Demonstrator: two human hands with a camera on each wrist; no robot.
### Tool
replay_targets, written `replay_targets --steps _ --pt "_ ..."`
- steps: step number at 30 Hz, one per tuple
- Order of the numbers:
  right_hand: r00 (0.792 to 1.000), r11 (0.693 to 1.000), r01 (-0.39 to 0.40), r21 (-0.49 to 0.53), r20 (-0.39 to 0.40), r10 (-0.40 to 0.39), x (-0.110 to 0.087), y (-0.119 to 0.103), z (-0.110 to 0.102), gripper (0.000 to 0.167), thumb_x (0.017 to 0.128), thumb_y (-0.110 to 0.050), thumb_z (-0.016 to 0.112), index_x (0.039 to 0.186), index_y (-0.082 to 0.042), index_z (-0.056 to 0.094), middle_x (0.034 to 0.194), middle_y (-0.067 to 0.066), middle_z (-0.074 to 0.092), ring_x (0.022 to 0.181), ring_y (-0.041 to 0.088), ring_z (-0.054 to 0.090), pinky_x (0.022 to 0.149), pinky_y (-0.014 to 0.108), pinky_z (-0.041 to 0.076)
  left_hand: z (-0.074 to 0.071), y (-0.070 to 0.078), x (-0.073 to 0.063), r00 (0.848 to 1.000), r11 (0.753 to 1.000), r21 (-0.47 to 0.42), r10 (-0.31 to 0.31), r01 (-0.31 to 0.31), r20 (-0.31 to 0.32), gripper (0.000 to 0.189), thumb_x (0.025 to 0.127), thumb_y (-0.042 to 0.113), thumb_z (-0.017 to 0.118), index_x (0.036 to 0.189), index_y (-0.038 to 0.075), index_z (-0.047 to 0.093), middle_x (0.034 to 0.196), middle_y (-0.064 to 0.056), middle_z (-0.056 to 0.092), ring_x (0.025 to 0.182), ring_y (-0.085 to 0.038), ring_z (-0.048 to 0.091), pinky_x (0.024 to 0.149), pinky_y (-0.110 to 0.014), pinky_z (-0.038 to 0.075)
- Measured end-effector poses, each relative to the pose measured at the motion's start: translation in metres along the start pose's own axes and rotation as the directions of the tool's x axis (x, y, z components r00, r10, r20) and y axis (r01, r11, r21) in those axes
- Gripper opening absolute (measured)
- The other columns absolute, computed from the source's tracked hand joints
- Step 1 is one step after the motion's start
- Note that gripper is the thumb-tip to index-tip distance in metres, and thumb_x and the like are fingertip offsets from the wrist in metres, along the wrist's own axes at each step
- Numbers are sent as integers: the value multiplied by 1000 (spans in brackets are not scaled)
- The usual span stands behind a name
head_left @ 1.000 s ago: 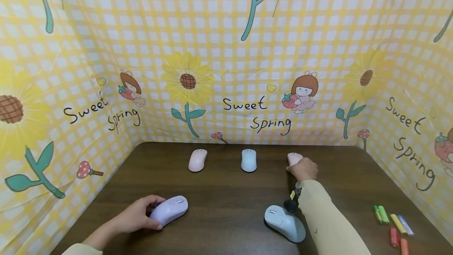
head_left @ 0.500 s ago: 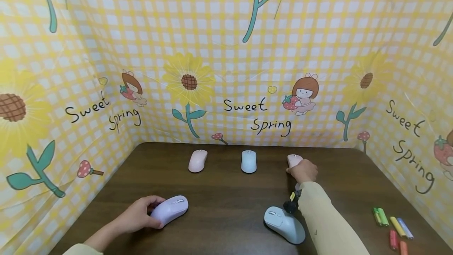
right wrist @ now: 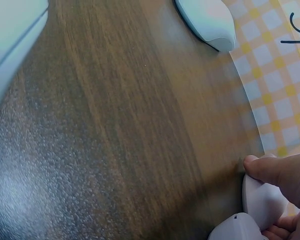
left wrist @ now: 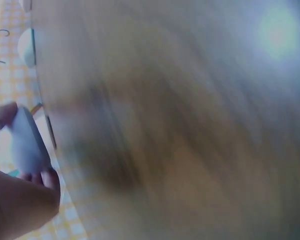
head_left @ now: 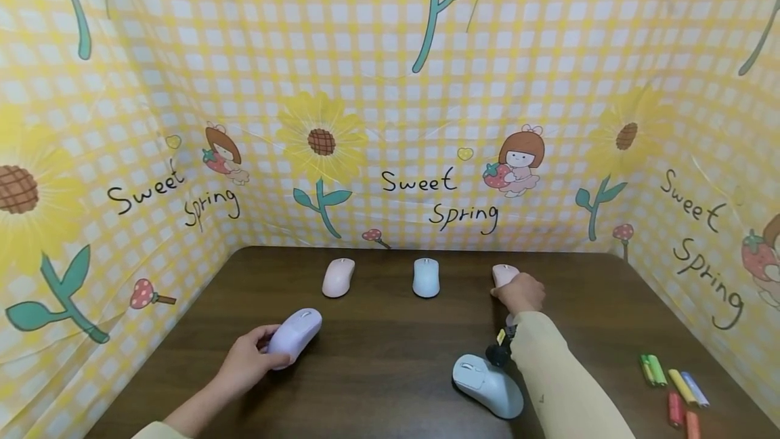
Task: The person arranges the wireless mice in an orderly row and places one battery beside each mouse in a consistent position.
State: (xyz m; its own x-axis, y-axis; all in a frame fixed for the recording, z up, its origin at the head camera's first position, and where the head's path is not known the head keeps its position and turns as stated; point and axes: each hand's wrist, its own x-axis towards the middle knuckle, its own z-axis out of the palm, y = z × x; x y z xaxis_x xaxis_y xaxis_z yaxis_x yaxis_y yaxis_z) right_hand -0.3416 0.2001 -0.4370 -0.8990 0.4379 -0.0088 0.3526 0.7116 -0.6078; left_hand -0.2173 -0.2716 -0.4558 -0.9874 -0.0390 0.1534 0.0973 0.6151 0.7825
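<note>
My left hand (head_left: 246, 361) grips a lilac computer mouse (head_left: 296, 336) by its sides, thumb on the near side. In the left wrist view the lilac mouse (left wrist: 27, 145) sits between thumb and fingers, tilted and raised off the table. At the back right, my right hand (head_left: 523, 293) holds a pale pink mouse (head_left: 503, 274) on the table; the hand hides the rear half. The right wrist view shows the thumb along one side of this pink mouse (right wrist: 260, 200) and fingertips at the other.
Another pink mouse (head_left: 338, 278) and a light blue mouse (head_left: 426, 278) lie along the back of the dark wooden table (head_left: 378, 371). A grey-blue mouse (head_left: 487, 386) lies beside the right forearm. Several coloured batteries (head_left: 682, 386) are at right. A checked cloth (head_left: 341, 53) walls the table.
My left hand has lifted the lilac mouse and moved it away from me, turning its front end further toward the back. The right hand stays on the pink mouse.
</note>
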Motion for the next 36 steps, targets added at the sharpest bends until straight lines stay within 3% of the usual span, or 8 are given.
replay_targets --steps 4,9,17,22,29,36 --pt "1000 1000 -2 2 -2 2 2 0 1 71 77 -30 80 117 20 50 111 38 48 106 48 48 84 53 47 5 7 0 996 998 28 -47 50 -77 66 69 13 85 122 -13 56 112 -25 63 102 -36 62 81 -40 52" --pt "1000 1000 2 -3 -3 -2 2 1 2 71 77 -30 80 116 20 50 110 39 49 105 49 49 84 53 47 11 14 0 990 996 29 -77 81 -117 68 69 16 86 122 -13 56 111 -28 63 104 -40 62 81 -44 52" --pt "1000 1000 4 -4 -4 -4 3 2 3 69 77 -29 80 116 20 50 109 38 49 105 49 48 84 54 46 24 22 1 981 991 0 -133 134 -143 67 69 14 85 123 -12 56 113 -29 62 104 -39 60 84 -47 50" --pt "1000 1000 -11 13 2 11 2 1 1 70 77 -29 80 117 21 49 110 38 48 106 49 48 84 55 46 34 26 4 980 992 10 -126 129 -153 68 67 15 86 122 -12 57 112 -29 63 102 -39 61 84 -49 49" --pt "999 999 34 -7 -3 -34 2 2 1 69 77 -30 79 115 20 51 111 38 51 105 49 49 86 53 45 40 30 8 977 991 28 -124 131 -171 67 64 14 86 118 -14 58 107 -28 64 98 -39 61 82 -49 49" --pt "999 999 41 2 -8 -41 1 4 1 67 76 -29 80 113 19 53 108 37 52 102 47 50 86 53 45 46 33 14 970 985 -10 -172 173 -172 65 64 11 84 116 -17 56 107 -29 63 97 -39 60 83 -49 48"
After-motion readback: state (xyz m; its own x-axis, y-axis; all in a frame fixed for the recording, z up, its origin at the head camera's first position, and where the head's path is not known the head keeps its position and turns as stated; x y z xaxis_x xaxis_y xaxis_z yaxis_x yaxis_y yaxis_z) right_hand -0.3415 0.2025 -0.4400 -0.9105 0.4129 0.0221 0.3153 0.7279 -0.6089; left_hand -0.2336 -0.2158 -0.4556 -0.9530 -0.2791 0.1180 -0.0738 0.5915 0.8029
